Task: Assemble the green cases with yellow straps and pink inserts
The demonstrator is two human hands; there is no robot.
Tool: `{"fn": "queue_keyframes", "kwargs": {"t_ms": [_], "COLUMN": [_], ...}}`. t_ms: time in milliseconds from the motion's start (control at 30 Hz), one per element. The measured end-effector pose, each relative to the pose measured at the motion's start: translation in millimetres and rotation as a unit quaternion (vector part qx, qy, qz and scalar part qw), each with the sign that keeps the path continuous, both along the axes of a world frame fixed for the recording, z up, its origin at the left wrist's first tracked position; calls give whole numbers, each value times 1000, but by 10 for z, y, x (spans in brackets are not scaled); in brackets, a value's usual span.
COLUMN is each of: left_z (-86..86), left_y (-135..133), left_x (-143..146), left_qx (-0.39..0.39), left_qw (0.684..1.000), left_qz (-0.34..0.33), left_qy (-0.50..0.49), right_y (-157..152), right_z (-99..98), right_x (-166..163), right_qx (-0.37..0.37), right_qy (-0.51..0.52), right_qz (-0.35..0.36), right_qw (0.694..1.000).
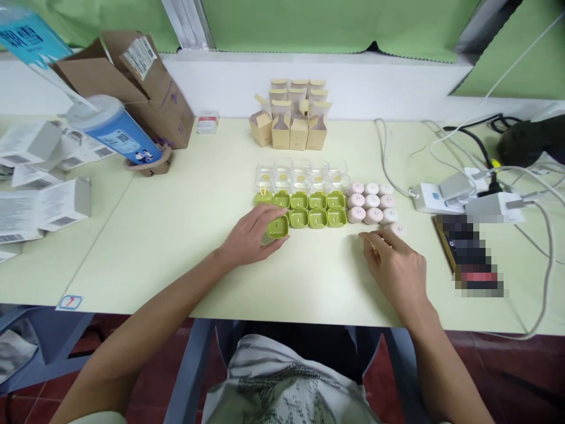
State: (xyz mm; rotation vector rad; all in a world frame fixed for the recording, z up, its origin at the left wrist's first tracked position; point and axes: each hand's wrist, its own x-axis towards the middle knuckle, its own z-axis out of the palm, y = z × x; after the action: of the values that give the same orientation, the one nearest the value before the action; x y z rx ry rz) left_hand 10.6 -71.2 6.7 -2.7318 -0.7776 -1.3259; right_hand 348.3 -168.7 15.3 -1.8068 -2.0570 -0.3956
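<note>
My left hand (249, 238) grips a small green square box (278, 227), open at the top, between thumb and fingers. It is at the near left end of two rows of similar green boxes (318, 218). Behind them stand clear plastic covers (301, 176) with yellow marks. To the right are rows of round white and pale pink pieces (373, 201). Just in front of these, my right hand (395, 265) is over the table with its fingers curled together. Whatever its fingertips may hold is hidden. One pale round piece (397, 228) lies beside its knuckles.
Small open cartons (299, 132) stand against the wall. On the left are a brown cardboard box (163, 100), a blue cup (128, 135) in a carrier and white boxes (66, 203). A power strip (435, 197) with cables and a phone (470, 253) lie on the right.
</note>
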Motion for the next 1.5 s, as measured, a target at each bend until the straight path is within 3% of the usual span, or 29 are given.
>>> {"fn": "queue_keyframes", "kwargs": {"t_ms": [100,267,400,567,867,1300,1500], "left_z": [-9,-47,-22,26,28,13,36], "left_y": [-24,-62,-83,-96,-144,-148,-159], "left_x": [28,70,63,72,104,108,101], "left_qx": [18,-2,-60,-69,-34,-27,14], "left_qw": [1000,999,997,994,991,993,995], "left_qz": [-7,-10,-21,-58,-79,-84,-83], "left_qy": [-9,-36,-54,-67,-98,-72,-43], "right_y": [7,21,293,639,509,460,472], "right_z": [79,364,514,442,223,229,238], "right_x": [-37,-289,-569,-817,-933,-821,-817], "right_qx": [48,-6,31,45,110,111,128], "right_qy": [123,310,309,284,200,106,56], "right_qz": [67,182,328,474,459,459,461], "right_qw": [989,933,892,832,859,875,876]}}
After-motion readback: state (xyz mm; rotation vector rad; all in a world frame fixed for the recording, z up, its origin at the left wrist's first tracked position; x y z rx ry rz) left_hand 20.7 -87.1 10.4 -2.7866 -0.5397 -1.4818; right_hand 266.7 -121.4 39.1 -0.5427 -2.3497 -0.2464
